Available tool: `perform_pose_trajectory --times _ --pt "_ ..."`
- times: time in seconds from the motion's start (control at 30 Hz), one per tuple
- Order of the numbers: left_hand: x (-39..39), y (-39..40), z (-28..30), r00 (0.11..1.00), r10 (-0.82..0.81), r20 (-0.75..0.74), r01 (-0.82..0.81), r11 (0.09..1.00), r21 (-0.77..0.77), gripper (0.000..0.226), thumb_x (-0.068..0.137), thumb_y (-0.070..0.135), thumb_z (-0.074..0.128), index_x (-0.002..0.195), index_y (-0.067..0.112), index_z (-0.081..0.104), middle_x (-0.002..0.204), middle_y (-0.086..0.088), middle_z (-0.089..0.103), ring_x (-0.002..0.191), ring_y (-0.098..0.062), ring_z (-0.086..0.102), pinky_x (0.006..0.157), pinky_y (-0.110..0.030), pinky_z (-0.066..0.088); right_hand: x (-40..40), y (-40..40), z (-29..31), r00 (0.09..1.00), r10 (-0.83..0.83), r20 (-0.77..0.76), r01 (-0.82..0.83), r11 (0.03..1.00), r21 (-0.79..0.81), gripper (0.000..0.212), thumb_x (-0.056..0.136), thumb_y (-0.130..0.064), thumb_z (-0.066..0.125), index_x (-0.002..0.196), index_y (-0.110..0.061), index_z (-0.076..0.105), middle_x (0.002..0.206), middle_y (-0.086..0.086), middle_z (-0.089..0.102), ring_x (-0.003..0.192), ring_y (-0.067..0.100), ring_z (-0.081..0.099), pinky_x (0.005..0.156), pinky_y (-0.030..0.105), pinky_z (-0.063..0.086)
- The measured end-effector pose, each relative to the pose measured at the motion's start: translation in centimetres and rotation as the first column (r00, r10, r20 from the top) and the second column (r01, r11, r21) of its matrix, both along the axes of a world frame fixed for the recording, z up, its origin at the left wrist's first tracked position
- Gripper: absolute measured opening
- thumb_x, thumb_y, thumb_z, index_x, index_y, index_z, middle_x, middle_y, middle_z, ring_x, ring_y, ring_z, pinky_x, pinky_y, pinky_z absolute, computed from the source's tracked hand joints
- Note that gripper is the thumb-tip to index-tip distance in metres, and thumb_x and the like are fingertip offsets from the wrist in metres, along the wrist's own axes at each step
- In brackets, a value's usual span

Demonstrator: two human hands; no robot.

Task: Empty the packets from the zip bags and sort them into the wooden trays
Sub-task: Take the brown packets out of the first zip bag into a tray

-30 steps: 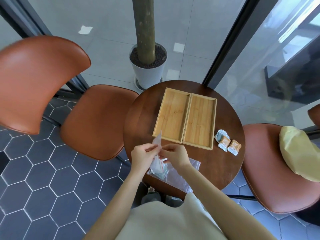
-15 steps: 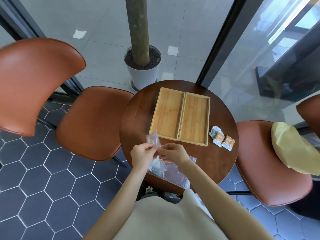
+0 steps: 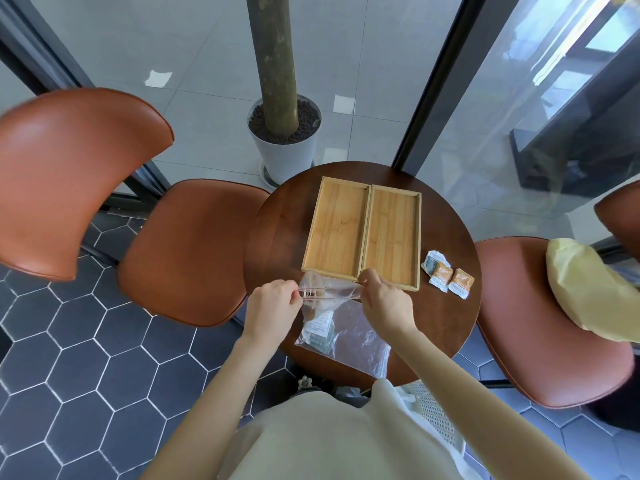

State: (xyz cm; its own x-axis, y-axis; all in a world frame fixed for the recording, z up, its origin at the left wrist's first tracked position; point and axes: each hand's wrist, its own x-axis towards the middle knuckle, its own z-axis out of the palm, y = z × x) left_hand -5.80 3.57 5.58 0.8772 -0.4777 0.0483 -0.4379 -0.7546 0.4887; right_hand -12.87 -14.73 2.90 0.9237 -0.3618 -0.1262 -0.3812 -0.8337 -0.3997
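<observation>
Both hands, left hand [image 3: 273, 303] and right hand [image 3: 382, 296], pinch zip bag [image 3: 329, 292] mouth at table's near edge; packets [image 3: 318, 332] may spill off.

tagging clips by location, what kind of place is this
Probably a cafe or lounge seating corner, not a workshop. A small round wooden table stands between padded brown chairs, with a potted tree beyond it and a glass wall alongside.

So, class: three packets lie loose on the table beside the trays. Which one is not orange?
The grey-white packet, farthest from the person and nearest the right tray. The other two packets are orange.
</observation>
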Motion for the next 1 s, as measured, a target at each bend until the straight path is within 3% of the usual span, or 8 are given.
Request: perform_pose_trajectory --times 0.07,0.2,0.33,0.47,0.6,0.7,0.83,1.0 --pt "0.5 -0.2 0.5 1.000 -0.014 0.012 0.014 1.000 0.003 0.007 0.069 0.005 0.077 0.073 0.002 0.072 0.064 -0.013 0.072 0.052 -0.024 0.066 0.050 -0.030 0.057 0.0 -0.2 -0.1 0.999 0.030 0.021 -0.030 1.000 -0.001 0.017 0.093 -0.015 0.045 0.106 -0.011 0.054 0.087 0.004 0.067 0.070 0.027 0.064 0.052 0.028 0.043" --pt "1.8 -1.0 1.8 0.999 -0.001 -0.053 0.000 1.000 -0.018 0.010 0.079 0.014 0.068 0.080 0.006 0.073 0.072 -0.011 0.074 0.062 -0.024 0.066 0.058 -0.034 0.058 0.2 -1.7 -0.5 0.984 -0.151 -0.090 0.176 0.826 0.536 0.008 0.086 -0.016 0.061 0.094 -0.014 0.064 0.089 0.003 0.070 0.080 0.018 0.066 0.068 0.027 0.054" --pt "2.7 -2.1 4.3 0.996 -0.041 -0.078 0.033 0.994 -0.106 0.011 0.081 0.014 0.066 0.084 0.008 0.074 0.077 -0.009 0.075 0.065 -0.021 0.067 0.060 -0.027 0.056 -0.2 -2.7 0.1 0.927 -0.203 -0.315 0.360 0.243 0.901 0.020 0.085 -0.024 0.059 0.100 -0.015 0.067 0.095 0.005 0.067 0.087 0.016 0.062 0.079 0.029 0.049" --pt "2.8 -3.1 7.4 0.990 -0.095 -0.108 0.075 0.981 -0.178 0.012 0.079 0.016 0.068 0.086 0.008 0.074 0.079 -0.008 0.075 0.066 -0.016 0.067 0.061 -0.022 0.054 -0.8 -2.3 -1.1 0.828 -0.345 -0.442 0.402 -0.184 0.897 0.042 0.088 -0.040 0.042 0.107 -0.009 0.063 0.101 0.008 0.065 0.099 0.024 0.056 0.089 0.037 0.041" --pt "2.9 -3.5 11.0 0.974 -0.188 -0.123 0.145 0.946 -0.291 0.005 0.075 0.013 0.071 0.077 0.010 0.075 0.063 0.001 0.071 0.056 -0.009 0.066 0.056 -0.015 0.053 -0.4 0.1 -1.1 0.790 -0.402 -0.464 0.421 -0.195 0.886 0.023 0.079 -0.033 0.055 0.091 -0.015 0.064 0.090 0.006 0.058 0.083 0.022 0.055 0.076 0.034 0.041" --pt "3.5 -3.5 12.8 0.942 -0.253 -0.222 0.155 0.911 -0.383 0.003 0.077 0.013 0.071 0.076 0.012 0.074 0.058 0.007 0.067 0.056 -0.006 0.068 0.058 -0.015 0.056 0.2 1.2 -1.3 0.809 -0.420 -0.411 0.278 -0.343 0.897 0.044 0.049 -0.038 0.080 0.081 -0.014 0.061 0.076 0.007 0.057 0.068 0.022 0.053 0.063 0.033 0.040" --pt "4.9 -3.3 13.1 0.887 -0.247 -0.390 0.054 0.894 -0.444 0.005 0.077 0.011 0.071 0.079 0.014 0.074 0.065 -0.001 0.072 0.058 -0.010 0.070 0.054 -0.015 0.055 0.5 1.3 -0.3 0.797 -0.398 -0.454 0.153 -0.593 0.790 0.035 0.065 -0.041 0.066 0.089 -0.015 0.073 0.091 0.009 0.065 0.085 0.024 0.060 0.090 0.040 0.043" --pt "7.1 -3.0 11.0 0.867 -0.167 -0.469 -0.067 0.894 -0.443 0.008 0.079 0.009 0.069 0.082 0.015 0.073 0.069 -0.003 0.072 0.061 -0.014 0.070 0.056 -0.019 0.057 -0.6 -0.5 0.3 0.836 -0.369 -0.406 0.178 -0.518 0.837 0.034 0.081 -0.031 0.050 0.090 -0.009 0.074 0.084 0.009 0.073 0.073 0.023 0.070 0.071 0.037 0.054"
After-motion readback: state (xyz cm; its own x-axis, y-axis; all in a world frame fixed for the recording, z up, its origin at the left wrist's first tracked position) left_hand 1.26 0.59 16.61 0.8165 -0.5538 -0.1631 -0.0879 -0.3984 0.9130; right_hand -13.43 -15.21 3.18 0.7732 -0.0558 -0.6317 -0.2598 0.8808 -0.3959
